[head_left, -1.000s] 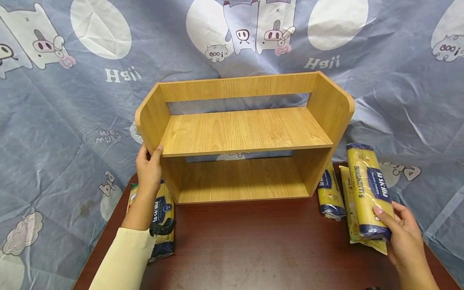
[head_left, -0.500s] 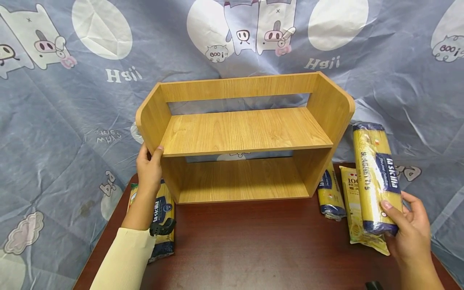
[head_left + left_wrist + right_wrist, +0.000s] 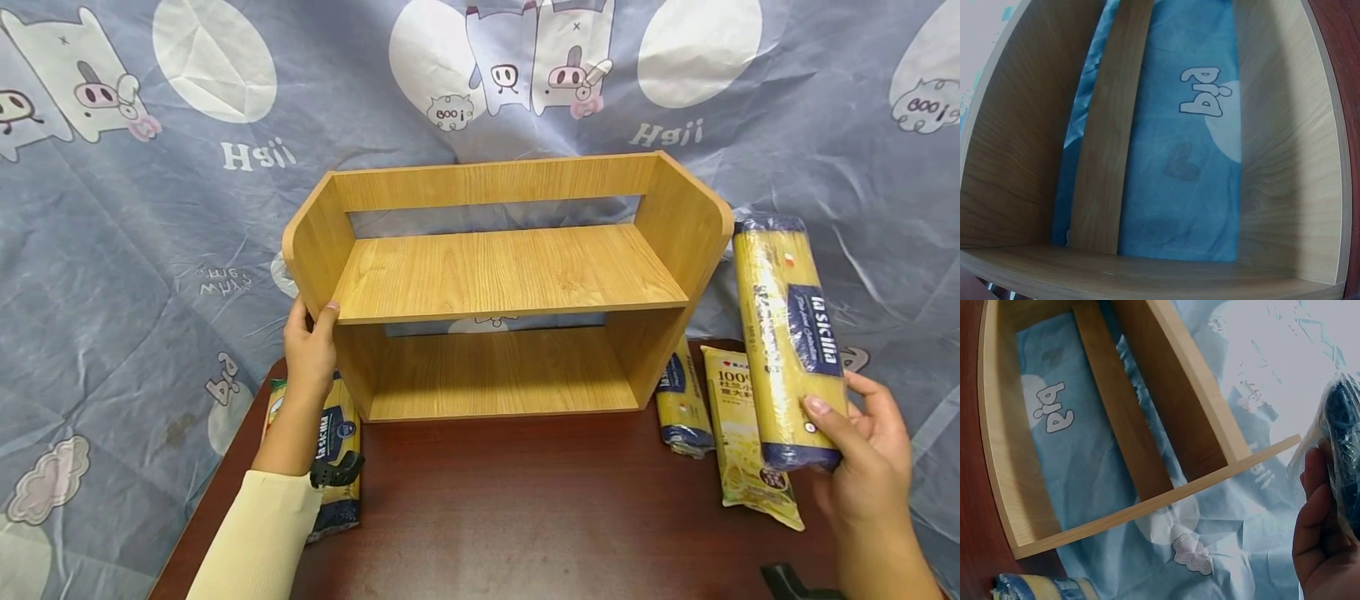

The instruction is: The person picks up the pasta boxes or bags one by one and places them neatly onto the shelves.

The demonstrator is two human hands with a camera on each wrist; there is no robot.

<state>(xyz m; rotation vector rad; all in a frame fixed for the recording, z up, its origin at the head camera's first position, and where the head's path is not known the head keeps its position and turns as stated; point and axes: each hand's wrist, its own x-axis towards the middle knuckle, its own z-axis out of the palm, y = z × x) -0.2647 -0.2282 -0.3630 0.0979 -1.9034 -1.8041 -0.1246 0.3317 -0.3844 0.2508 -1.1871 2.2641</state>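
Note:
My left hand [image 3: 311, 346] grips the left side panel of a two-tier wooden shelf [image 3: 517, 267], its thumb at the front edge by the upper board. In my right hand [image 3: 870, 450] is a yellow and blue spaghetti packet [image 3: 787, 342], held near its lower end, tilted and lifted off the table to the right of the shelf. The right wrist view shows fingers [image 3: 1316, 506] around the clear-wrapped end of that packet. Both tiers of the shelf hold nothing. The left wrist view shows the shelf's lower tier [image 3: 1288, 144] but not the hand.
Beside the shelf's right side lie another spaghetti packet [image 3: 684, 404] and a pale yellow pasta bag [image 3: 750, 450]. More pasta packets [image 3: 341, 467] lie at the left, partly behind my forearm. A patterned blue cloth [image 3: 150, 250] hangs behind the dark red table [image 3: 510, 508].
My right hand has raised the spaghetti packet up and to the right, uncovering more of the pale yellow bag. The left hand and the shelf stay in place.

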